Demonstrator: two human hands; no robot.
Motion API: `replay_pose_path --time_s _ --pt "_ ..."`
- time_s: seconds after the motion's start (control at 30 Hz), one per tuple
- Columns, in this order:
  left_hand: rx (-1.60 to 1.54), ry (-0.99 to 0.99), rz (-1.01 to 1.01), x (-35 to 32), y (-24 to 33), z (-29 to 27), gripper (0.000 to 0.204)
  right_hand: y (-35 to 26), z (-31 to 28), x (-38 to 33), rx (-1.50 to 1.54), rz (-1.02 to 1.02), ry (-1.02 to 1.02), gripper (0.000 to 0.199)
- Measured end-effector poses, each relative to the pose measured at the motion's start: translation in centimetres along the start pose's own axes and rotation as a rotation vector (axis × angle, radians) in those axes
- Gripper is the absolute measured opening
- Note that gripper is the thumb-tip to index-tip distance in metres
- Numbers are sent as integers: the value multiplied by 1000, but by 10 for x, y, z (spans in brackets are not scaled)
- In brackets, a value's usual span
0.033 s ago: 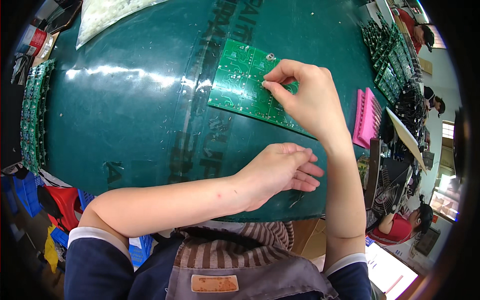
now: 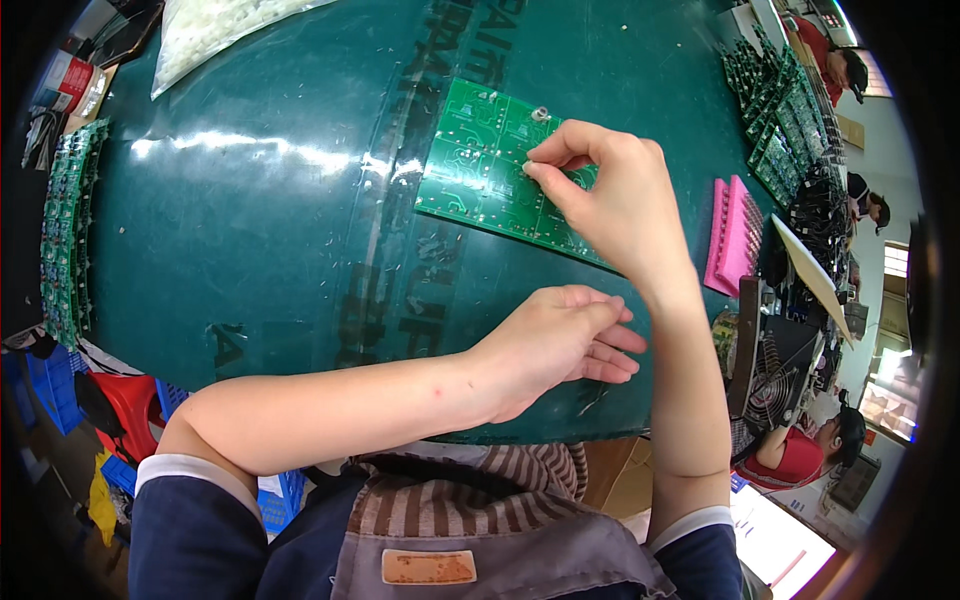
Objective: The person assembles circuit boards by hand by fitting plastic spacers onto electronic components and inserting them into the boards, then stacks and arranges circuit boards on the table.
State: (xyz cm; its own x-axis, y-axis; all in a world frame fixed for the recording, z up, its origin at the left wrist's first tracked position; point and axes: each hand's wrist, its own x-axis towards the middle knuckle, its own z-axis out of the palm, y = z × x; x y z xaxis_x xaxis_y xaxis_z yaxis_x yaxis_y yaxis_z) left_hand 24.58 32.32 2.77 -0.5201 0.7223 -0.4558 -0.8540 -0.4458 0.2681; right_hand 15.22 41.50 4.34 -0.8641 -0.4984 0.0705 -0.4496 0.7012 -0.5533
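A green circuit board (image 2: 465,170) lies flat on the table, tilted a little to the right. Above it, my right hand (image 2: 625,200) pinches a small whitish part (image 2: 529,167) between thumb and forefinger, close to the board's surface. What kind of part it is cannot be made out. A small round metallic piece (image 2: 541,114) sits at the board's far edge, just beyond those fingertips. My right hand hides the board's right side. Nearer to me, my left hand (image 2: 550,345) rests at the table's front, palm partly turned up, fingers loosely extended and holding nothing.
A clear bag of whitish small parts (image 2: 215,30) lies at the far left. Rows of populated boards stand at the left edge (image 2: 70,235) and far right (image 2: 785,120). A pink foam block (image 2: 733,235) and a fan (image 2: 772,385) are on the right. Other people sit beyond.
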Motion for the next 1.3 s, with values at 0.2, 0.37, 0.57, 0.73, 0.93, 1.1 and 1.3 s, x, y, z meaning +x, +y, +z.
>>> replay_pose_path --time_s 0.2,0.37,0.57,0.73,0.93,1.1,1.3 --pt "25 15 -4 2 -3 3 31 3 9 -13 -11 -7 161 7" --pt "33 -11 31 0 -4 3 32 11 1 -14 -20 -194 112 11" --pt "152 101 -2 -4 2 2 29 76 -73 -27 -210 87 315 14" --pt "130 118 35 -2 5 7 28 172 -142 -67 -517 461 295 17" --pt "92 130 67 0 8 0 29 184 -141 -69 -438 459 327 16" --pt "43 122 49 -1 12 -2 30 188 -142 -73 -460 345 317 12" --pt "-73 96 77 -1 14 1 33 160 -138 -78 -474 377 336 11"
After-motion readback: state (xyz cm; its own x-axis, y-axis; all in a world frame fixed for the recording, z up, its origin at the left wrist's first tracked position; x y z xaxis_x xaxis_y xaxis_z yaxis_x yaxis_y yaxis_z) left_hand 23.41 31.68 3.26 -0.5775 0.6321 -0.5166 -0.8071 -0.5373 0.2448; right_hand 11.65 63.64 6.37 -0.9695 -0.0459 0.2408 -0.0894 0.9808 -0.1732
